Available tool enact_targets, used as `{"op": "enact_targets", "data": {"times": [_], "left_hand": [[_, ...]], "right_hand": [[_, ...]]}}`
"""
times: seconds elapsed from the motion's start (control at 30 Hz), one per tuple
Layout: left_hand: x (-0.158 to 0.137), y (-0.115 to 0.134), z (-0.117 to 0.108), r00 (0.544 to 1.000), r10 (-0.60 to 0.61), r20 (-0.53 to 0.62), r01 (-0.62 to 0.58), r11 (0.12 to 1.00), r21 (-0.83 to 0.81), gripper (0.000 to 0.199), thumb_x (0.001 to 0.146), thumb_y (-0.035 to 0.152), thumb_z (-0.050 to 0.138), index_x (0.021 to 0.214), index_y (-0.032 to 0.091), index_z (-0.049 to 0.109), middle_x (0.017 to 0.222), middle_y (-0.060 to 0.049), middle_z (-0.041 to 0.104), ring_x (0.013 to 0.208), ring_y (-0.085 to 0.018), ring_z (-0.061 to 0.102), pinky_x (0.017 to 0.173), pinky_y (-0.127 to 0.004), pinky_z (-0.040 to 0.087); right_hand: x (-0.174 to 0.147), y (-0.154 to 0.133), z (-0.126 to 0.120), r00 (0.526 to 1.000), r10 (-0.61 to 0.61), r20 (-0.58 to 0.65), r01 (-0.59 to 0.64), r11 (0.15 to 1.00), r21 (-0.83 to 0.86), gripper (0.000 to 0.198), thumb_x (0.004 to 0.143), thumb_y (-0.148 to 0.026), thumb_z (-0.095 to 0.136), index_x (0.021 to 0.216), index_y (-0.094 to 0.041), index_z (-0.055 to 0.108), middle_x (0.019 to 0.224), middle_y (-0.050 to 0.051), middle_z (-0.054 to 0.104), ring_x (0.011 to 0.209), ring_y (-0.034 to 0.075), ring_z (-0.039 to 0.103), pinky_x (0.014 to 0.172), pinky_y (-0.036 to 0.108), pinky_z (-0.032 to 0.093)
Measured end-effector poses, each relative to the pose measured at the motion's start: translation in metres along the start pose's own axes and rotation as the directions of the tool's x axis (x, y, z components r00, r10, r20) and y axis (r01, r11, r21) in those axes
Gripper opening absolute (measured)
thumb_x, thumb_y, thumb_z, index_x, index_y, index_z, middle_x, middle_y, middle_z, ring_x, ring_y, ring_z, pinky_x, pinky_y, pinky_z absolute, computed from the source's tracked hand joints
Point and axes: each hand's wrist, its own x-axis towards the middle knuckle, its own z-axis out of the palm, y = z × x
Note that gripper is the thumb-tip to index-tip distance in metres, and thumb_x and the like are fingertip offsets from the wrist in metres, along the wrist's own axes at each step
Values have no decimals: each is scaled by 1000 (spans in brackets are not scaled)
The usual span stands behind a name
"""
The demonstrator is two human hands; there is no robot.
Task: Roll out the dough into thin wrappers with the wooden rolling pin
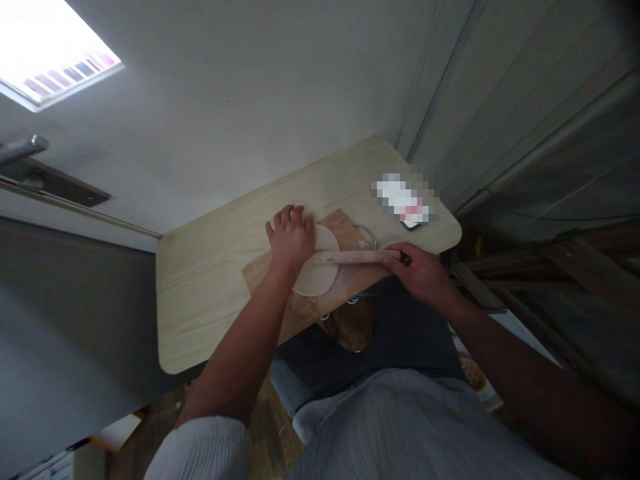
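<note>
1. the left hand [293,235] has its fingers spread apart and lightly bent, palm down, at the far left edge of a pale, flat, round sheet of dough [320,283].
2. the right hand [419,272] has its fingers curled around the right end of a pale, slim wooden rolling pin [350,257], thumb along the near side.
3. the rolling pin lies across the dough, running from beside the left palm to the right hand.
4. the dough rests on a brown, rectangular wooden board [345,288] with a thin, curved metal handle [371,235]; the board sits tilted at the near edge of a pale wood-grain table [205,287] with rounded corners.
5. on the table's far right lies a phone [411,224], mostly hidden by pixelation.
6. the left hand covers part of the dough and the pin's left end, so i cannot tell whether the palm presses on either.
7. the right fingertips are partly hidden behind the pin; the dim light makes their exact contact hard to make out.
</note>
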Motion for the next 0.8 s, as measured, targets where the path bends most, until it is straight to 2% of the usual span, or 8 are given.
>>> {"op": "enact_targets", "data": {"times": [0.17,0.3,0.53,0.7,0.8], "left_hand": [[15,4,0,998,-34,-45,34,999,-15,42,104,43,31,130,23,57,138,-11,59,126,-30,52,107,-50,40],[15,4,0,998,-47,-49,45,998,-38,41,104,43,31,128,23,58,137,-12,59,125,-29,53,104,-47,41],[0,3,-2,999,-33,-40,31,998,-56,44,104,45,28,128,22,58,136,-12,58,124,-29,53,104,-46,41],[-14,3,-6,999,-19,-32,18,999,-39,42,104,44,30,128,23,58,135,-11,59,123,-29,53,104,-45,42],[-24,3,-8,1000,-16,-12,15,999,-42,43,104,44,29,131,24,57,137,-10,58,125,-29,52,106,-45,41]], "right_hand": [[17,-5,1,998,-16,-69,12,999,-52,39,90,-55,60,104,-20,73,85,6,74,73,21,65,66,32,47],[22,-6,1,997,-32,-76,26,997,-71,39,91,-54,59,102,-19,73,84,7,74,73,21,65,67,33,47],[9,-1,-1,997,-64,-41,62,997,-42,37,90,-53,61,106,-22,72,92,6,75,77,21,66,70,33,50],[-4,-1,-1,996,-84,-32,82,995,-52,39,89,-55,63,110,-23,72,91,4,74,70,20,63,69,34,51],[-11,1,0,991,-127,-43,124,991,-59,39,88,-55,64,110,-24,73,98,6,75,75,21,65,72,36,52]]}}
